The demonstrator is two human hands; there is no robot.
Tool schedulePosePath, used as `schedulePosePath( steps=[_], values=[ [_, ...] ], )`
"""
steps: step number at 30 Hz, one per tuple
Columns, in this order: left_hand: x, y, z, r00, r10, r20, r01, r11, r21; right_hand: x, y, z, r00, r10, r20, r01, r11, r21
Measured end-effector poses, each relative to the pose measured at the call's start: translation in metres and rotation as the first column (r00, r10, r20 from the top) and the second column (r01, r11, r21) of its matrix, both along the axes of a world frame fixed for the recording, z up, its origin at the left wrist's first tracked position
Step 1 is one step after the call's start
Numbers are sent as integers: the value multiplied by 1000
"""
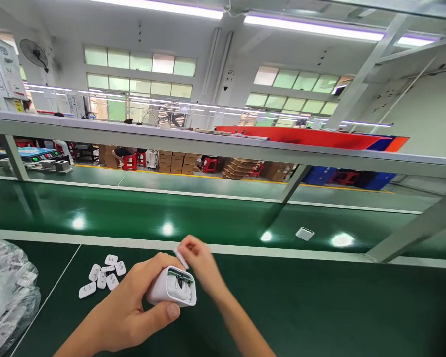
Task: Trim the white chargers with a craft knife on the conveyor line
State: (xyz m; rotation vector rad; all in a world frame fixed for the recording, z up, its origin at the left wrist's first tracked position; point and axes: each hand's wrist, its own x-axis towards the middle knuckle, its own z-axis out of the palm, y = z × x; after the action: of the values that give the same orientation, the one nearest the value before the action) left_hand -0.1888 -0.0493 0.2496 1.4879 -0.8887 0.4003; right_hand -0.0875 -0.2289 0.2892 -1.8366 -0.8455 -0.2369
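My left hand grips a white plastic charger housing, its open end turned towards me with parts visible inside. My right hand hovers just above the housing and pinches a small white piece between thumb and fingers. Several small white plastic caps lie loose on the green table to the left of my hands.
A clear plastic bag of parts lies at the left edge. One white housing rides on the green conveyor belt beyond the table. Grey metal frame bars cross overhead. Cardboard boxes and red stools stand far behind.
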Motion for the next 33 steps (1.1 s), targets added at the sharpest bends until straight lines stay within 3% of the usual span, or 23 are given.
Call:
schedulePosePath(
  steps=[2, 5, 11, 15, 24, 28, 33],
  values=[
    [1, -5, 3, 999, -21, -49, 23, 999, 42, -18, -15, 24, 998, 47, 28, -50, 993, 111],
    [3, -16, 7, 991, -37, -127, 55, 989, 139, -50, -26, 39, 990, 110, 85, -123, 980, 156],
    [7, -34, 4, 951, 90, -296, -12, 967, 255, -71, -20, 36, 993, 121, 4, -121, 986, 115],
    [11, -41, -2, 960, 104, -260, -49, 977, 210, -67, -19, 38, 997, 48, 53, -53, 994, 96],
    [13, -46, -12, 986, 52, -160, -29, 989, 143, -73, -23, 41, 997, 66, -34, -63, 994, 94],
    [15, -47, -19, 986, 120, -115, -107, 987, 118, -71, -20, 37, 999, 51, -7, -50, 996, 73],
    [16, -48, -22, 978, 200, -59, -190, 971, 148, -62, -16, 33, 975, 178, -134, -165, 981, 103]
  ],
)
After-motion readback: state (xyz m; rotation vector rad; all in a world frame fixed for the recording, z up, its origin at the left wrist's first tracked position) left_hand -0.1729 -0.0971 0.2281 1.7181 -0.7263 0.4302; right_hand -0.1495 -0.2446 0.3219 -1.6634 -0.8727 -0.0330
